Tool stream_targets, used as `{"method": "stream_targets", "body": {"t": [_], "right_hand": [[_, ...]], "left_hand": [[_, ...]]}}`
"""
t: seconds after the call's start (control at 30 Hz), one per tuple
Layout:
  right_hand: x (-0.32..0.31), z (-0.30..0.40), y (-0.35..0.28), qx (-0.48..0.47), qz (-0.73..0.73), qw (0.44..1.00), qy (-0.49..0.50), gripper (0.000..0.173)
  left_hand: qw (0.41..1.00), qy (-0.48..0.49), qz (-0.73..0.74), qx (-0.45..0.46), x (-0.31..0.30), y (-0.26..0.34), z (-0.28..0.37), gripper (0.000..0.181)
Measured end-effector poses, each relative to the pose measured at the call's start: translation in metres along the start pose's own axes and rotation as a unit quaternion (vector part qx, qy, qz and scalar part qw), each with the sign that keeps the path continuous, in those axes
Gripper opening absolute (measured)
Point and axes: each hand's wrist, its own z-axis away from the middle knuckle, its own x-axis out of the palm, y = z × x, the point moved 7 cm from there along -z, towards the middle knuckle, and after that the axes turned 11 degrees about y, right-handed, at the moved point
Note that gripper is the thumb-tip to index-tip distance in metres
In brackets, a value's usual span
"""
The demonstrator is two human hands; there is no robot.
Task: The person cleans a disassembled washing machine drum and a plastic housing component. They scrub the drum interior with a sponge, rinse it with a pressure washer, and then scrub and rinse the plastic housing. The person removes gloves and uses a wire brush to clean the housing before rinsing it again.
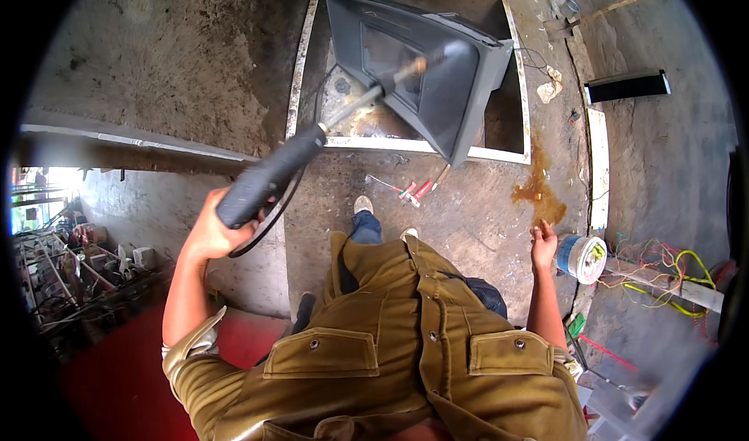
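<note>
My left hand (225, 224) grips the black handle of a spray-lance-like tool (272, 174) with a metal shaft and a brass-coloured part near its blurred far end. A black hose or cable loops beside the handle. The shaft reaches over a dark grey hood-like housing (450, 98), which has a recessed panel and stands tilted in a white-edged rectangular frame (421, 147) on the floor. Whether the tool touches the housing is unclear. At the right, my right hand (544, 243) is empty, its fingers loosely bent and apart, close to a white and blue bucket (580, 259).
Red-handled hand tools (418, 192) lie on the floor before my feet. Brown liquid (538, 198) stains the floor beyond my right hand. Tangled coloured wires (673, 265) are right of the bucket. A cluttered rack (76, 265) stands at the left, near a red surface (134, 371).
</note>
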Motion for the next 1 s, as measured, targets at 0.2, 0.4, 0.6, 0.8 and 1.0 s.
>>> {"method": "stream_targets", "body": {"t": [0.2, 0.4, 0.6, 0.8, 1.0], "right_hand": [[-0.014, -0.016, 0.026, -0.027, 0.040, 0.999, -0.017, 0.044], [-0.026, -0.010, 0.022, -0.027, 0.023, 0.999, -0.012, 0.041], [-0.041, -0.004, 0.044, -0.027, -0.005, 1.000, -0.009, 0.042], [-0.055, -0.004, 0.062, -0.038, 0.012, 0.999, 0.001, 0.042], [-0.054, 0.001, 0.061, -0.062, 0.039, 0.997, -0.001, 0.044]], "left_hand": [[0.989, -0.057, -0.127, 0.040, 0.022, 0.007, 0.045, 0.023], [0.988, -0.038, -0.141, 0.046, 0.037, -0.003, 0.056, 0.026], [0.978, -0.061, -0.200, 0.013, 0.049, -0.031, 0.058, 0.027], [0.964, -0.122, -0.234, 0.026, 0.077, -0.024, 0.056, 0.030], [0.947, -0.157, -0.272, 0.059, 0.091, -0.023, 0.052, 0.031]]}}
